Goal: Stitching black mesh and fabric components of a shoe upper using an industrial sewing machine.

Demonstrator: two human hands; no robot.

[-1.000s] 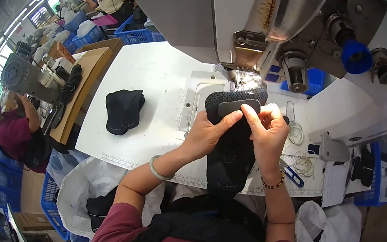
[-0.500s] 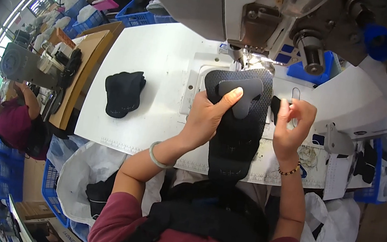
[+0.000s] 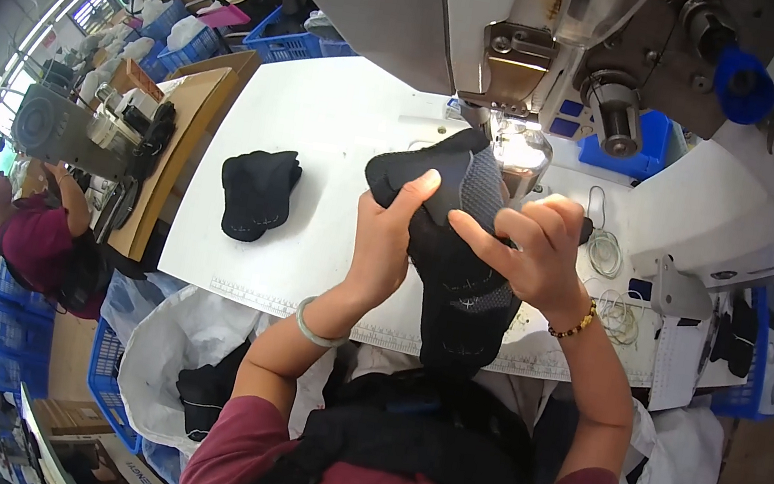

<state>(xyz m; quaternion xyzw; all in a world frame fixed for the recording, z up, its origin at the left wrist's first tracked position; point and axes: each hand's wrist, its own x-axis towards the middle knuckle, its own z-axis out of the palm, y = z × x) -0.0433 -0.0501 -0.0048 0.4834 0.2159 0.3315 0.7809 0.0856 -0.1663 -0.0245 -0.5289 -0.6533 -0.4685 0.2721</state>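
Note:
My left hand (image 3: 384,247) grips a black padded fabric piece (image 3: 463,274) with its thumb on top. A smooth dark grey pad (image 3: 447,183) lies on the piece under the thumb, beside a folded-up grey mesh face (image 3: 481,196). My right hand (image 3: 542,256) is at the piece's right side, index finger stretched to the grey pad's lower edge. Its other fingers curl round a small black scrap (image 3: 585,231), mostly hidden. The piece's lower end hangs over the table's front edge. Just beyond the work is the sewing machine's lit needle area (image 3: 521,152).
A stack of black fabric pieces (image 3: 258,193) sits on the white table (image 3: 346,114) at left. Loose thread (image 3: 605,254) lies right of my hand. The machine head (image 3: 522,61) overhangs the far side. A white sack (image 3: 156,357) stands below left. Co-workers (image 3: 40,228) sit farther off.
The fabric piece has turned and tilted leftward, its mesh face now folded up. My right hand has moved left onto the piece, index finger extended; previously it was apart from it, pinching the scrap.

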